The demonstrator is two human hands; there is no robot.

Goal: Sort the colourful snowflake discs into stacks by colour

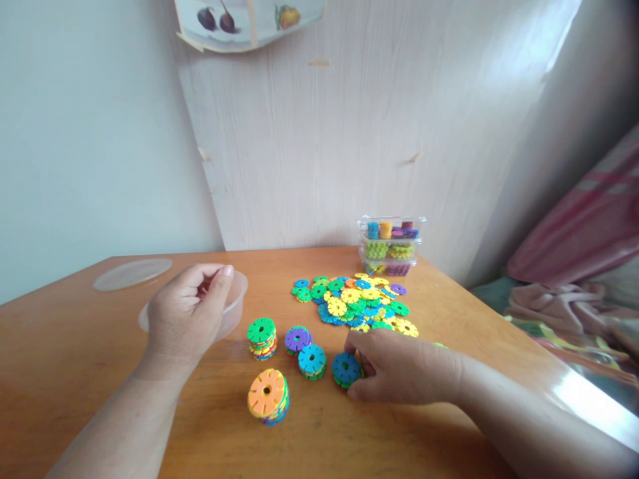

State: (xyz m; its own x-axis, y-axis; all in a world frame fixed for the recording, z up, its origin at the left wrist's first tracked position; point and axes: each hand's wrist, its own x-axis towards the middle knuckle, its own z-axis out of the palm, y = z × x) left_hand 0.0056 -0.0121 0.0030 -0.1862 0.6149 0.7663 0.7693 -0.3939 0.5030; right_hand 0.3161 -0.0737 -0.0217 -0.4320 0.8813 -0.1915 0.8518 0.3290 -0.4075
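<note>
My left hand (187, 316) is curled closed at the rim of a clear plastic bowl (234, 303), gripping its edge between thumb and fingers. My right hand (399, 366) lies low on the table with its fingers pinched on a blue-topped stack of toy discs (345, 369). Beside that stack stand other short stacks: a teal-topped one (312, 361), a purple-topped one (298, 339), a green-topped one (261, 337) and an orange-topped one (268, 396). A loose pile of coloured discs (357, 303) lies beyond my right hand.
A clear lid (132, 273) rests at the far left of the wooden table (74, 359). Stacked clear boxes of coloured pieces (391, 245) stand against the pale wood panel. Pink bedding (574, 293) lies past the table's right edge.
</note>
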